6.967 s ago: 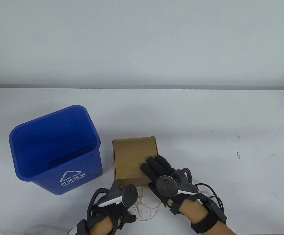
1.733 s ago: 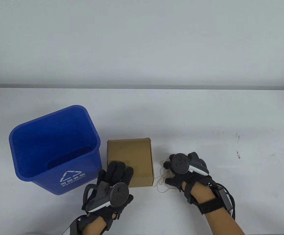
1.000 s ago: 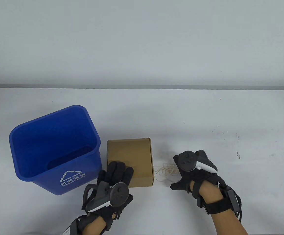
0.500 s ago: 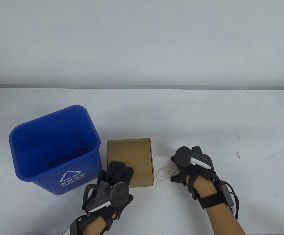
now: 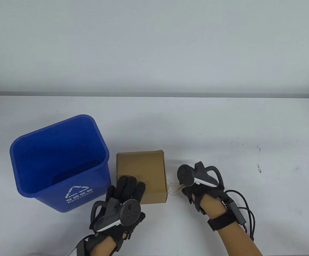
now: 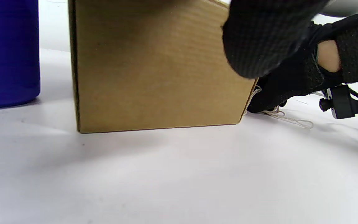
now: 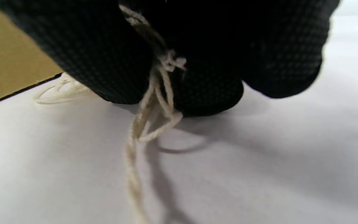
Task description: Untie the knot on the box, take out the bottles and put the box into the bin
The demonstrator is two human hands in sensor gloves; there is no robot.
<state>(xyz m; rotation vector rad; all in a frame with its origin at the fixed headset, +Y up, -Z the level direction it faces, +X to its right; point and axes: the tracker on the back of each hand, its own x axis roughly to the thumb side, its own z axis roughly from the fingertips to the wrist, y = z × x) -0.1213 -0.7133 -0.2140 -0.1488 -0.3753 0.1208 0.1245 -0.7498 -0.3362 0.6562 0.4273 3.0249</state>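
Note:
A closed brown cardboard box (image 5: 141, 170) stands on the white table just right of the blue bin (image 5: 58, 162). My left hand (image 5: 129, 185) lies flat with straight fingers on the box's near left part; its fingers (image 6: 259, 37) show at the top of the left wrist view. My right hand (image 5: 188, 188) sits right of the box, low on the table. Its fingers (image 7: 197, 62) pinch the loose cream string (image 7: 154, 93), whose loops (image 5: 173, 188) trail toward the box's right side. No bottles are visible.
The bin is open-topped, with a white recycling mark on its near wall. A black cable (image 5: 246, 210) runs from my right wrist strap. Small dark specks (image 5: 258, 168) mark the table to the right.
My right hand has moved left toward the box, bunching the spread string loops into its fingers. The left hand and the box have not moved.

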